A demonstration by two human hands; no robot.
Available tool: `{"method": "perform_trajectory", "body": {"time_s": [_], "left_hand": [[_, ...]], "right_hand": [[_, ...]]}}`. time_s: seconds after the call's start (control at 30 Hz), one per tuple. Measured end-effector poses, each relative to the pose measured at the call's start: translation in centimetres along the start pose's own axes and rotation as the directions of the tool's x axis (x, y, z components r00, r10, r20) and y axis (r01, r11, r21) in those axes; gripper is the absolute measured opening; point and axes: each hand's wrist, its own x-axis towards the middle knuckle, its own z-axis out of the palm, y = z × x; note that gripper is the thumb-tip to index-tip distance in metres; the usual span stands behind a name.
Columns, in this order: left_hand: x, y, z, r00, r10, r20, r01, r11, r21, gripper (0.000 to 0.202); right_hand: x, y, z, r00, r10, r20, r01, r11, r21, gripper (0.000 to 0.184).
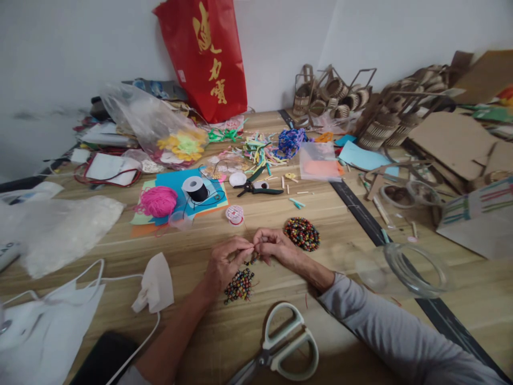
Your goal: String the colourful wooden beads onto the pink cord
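My left hand (225, 261) and my right hand (277, 247) meet fingertip to fingertip over the middle of the table, both in a pinch. Between them, a short beaded string (253, 260) hangs just below the fingertips; its thread is too fine to follow. Under my left hand lies a loose pile of multicoloured beads (239, 286). Beyond my right wrist is a coiled heap of strung beads (302, 233). A small spool with red thread (234, 215) stands past my fingers. Closer to me are scissors (280, 342) with pale handles.
Pliers (256, 188), a black thread spool (195, 189) and pink yarn (158, 201) lie farther back. At left are a plastic bag (72, 230) and a white cable (154, 321). Clear tubing (419, 270) lies right. Small woven baskets (328, 93) and a red bag (208, 59) stand against the wall.
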Motion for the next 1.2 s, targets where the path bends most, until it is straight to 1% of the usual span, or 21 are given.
{"method": "perform_trajectory", "body": {"time_s": [0.13,0.2,0.33,0.4,0.47,0.6,0.77,0.87,1.0,1.13,1.2], "left_hand": [[-0.21,0.09,-0.1,0.995,-0.099,-0.008,0.099,0.995,0.015,0.013],[-0.32,-0.02,-0.11,0.993,-0.122,-0.008,0.122,0.992,0.017,0.014],[-0.32,-0.15,-0.1,0.997,-0.08,-0.019,0.081,0.996,0.032,0.017],[-0.25,-0.11,-0.11,0.998,-0.046,-0.037,0.048,0.997,0.057,0.018],[-0.22,-0.05,-0.12,0.998,-0.036,-0.06,0.041,0.995,0.088,0.02],[-0.28,0.05,-0.15,0.992,-0.083,-0.095,0.094,0.988,0.119,0.021],[-0.3,0.19,-0.16,0.987,-0.129,-0.101,0.14,0.983,0.114,0.022],[-0.23,0.21,-0.13,0.983,-0.152,-0.107,0.161,0.984,0.078,0.023],[-0.22,-0.13,-0.12,0.978,-0.172,-0.114,0.17,0.985,-0.028,0.024],[-0.18,-0.32,-0.2,0.982,-0.175,-0.071,0.162,0.975,-0.155,0.022],[-0.07,-0.13,-0.25,0.98,-0.191,-0.052,0.176,0.962,-0.209,0.022]], "right_hand": [[0.01,0.07,0.14,1.0,-0.003,0.003,0.003,1.0,-0.017,0.009],[0.01,0.07,0.19,1.0,-0.004,0.001,0.004,1.0,-0.02,0.009],[0.02,0.16,0.18,1.0,-0.009,-0.006,0.009,0.999,-0.038,0.013],[0.02,0.3,0.14,1.0,-0.015,0.0,0.014,0.999,-0.052,0.017],[0.02,0.45,0.11,1.0,-0.019,0.009,0.02,0.998,-0.061,0.022],[0.02,0.63,0.13,0.999,-0.039,0.006,0.039,0.999,-0.032,0.029],[0.06,0.61,0.26,0.999,-0.045,0.002,0.045,0.999,0.011,0.032],[0.08,0.59,0.3,0.998,-0.056,-0.001,0.056,0.998,-0.005,0.032],[0.08,0.61,0.26,0.997,-0.07,0.015,0.071,0.996,-0.055,0.033],[0.09,0.7,0.16,0.998,-0.063,0.023,0.065,0.996,-0.069,0.034],[0.11,0.75,0.13,0.998,-0.06,0.025,0.061,0.996,-0.07,0.035]]}}
